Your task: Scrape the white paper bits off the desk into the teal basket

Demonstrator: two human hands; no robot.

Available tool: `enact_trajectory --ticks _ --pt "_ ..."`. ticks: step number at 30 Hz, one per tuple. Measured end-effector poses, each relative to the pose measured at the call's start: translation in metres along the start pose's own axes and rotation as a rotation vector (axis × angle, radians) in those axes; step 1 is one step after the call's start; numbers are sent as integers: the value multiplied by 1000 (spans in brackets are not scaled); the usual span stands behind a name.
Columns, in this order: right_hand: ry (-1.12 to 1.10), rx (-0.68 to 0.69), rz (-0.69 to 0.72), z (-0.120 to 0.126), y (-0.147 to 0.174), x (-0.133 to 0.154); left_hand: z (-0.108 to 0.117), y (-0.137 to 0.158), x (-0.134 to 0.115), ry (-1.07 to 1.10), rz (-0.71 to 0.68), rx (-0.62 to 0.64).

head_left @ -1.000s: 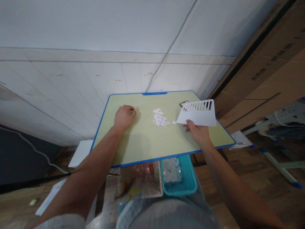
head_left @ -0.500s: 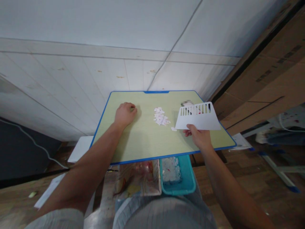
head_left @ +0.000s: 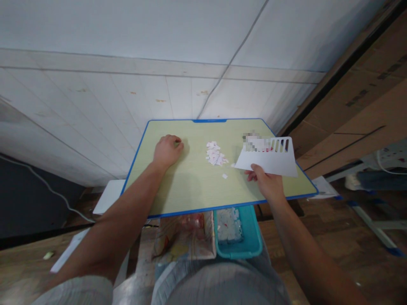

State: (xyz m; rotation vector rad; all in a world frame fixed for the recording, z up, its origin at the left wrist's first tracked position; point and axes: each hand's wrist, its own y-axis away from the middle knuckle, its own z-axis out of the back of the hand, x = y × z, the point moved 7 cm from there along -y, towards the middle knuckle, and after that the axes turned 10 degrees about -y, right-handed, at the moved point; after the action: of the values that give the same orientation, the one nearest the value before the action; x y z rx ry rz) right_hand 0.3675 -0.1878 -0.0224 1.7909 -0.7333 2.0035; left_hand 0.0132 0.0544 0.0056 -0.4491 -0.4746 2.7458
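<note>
White slotted card (head_left: 269, 162) is showing right of centre, its upper-right corner overlapping the blue right edge of the bench (head_left: 190, 190), whose surface is spreading wide below centre. Left hand (head_left: 167, 151), left of centre, is lying loosely curled; whether gripping anything, I cannot tell. Right hand (head_left: 269, 183) is pinching the card's lower edge. Paper scraps (head_left: 215, 154) are lying between, mid-frame.

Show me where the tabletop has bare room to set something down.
Bare tabletop lies between the left hand and white scrap heap, and toward the front edge, left of the lone scrap. Crowded: the right side, with the right hand and slotted sheet.
</note>
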Motion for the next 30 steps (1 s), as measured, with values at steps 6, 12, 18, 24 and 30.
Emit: enact_trajectory --ticks 6,12,18,24,30 --pt "-100 -75 -45 4 1 -1 0 0 -1 -16 -14 9" --pt "-30 -47 -29 1 -3 -4 1 -1 -1 -15 -3 24" --pt "-19 -78 -10 2 -4 -5 1 0 0 -12 1 35" --pt "-57 -49 -6 0 -3 1 2 1 0 27 8 23" --pt "-72 -30 -41 -1 -2 -1 -1 -2 4 29 17 -4"
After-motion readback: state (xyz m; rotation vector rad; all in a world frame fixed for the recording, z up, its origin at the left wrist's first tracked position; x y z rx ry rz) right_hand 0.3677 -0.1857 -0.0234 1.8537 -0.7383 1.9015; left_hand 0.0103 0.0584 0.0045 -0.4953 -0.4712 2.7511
